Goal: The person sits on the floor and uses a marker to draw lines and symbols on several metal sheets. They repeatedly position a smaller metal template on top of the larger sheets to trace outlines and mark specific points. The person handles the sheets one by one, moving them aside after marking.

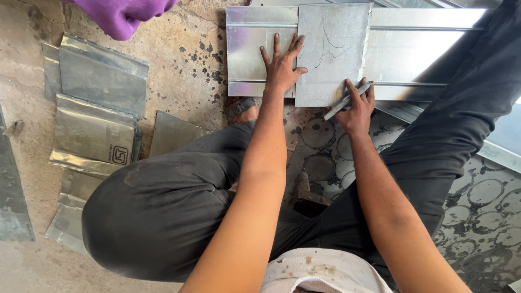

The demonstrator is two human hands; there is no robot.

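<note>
Left hand [282, 65] spread flat, pressing the left edge of a square grey sheet-metal plate [332, 51] atop a long ribbed metal channel [412, 54] on the floor, right hand [358, 106] pinching a slim grey metal rod [347, 101] angled across the plate's lower right corner.

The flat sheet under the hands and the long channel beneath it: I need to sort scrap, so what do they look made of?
The flat sheet looks like thin galvanised steel: dull grey, matte sheen, scratched curve. The long channel looks the same metal, brighter, with folded ribs. The left hand presses the sheet; the right hand holds a grey metal-looking rod.
</note>
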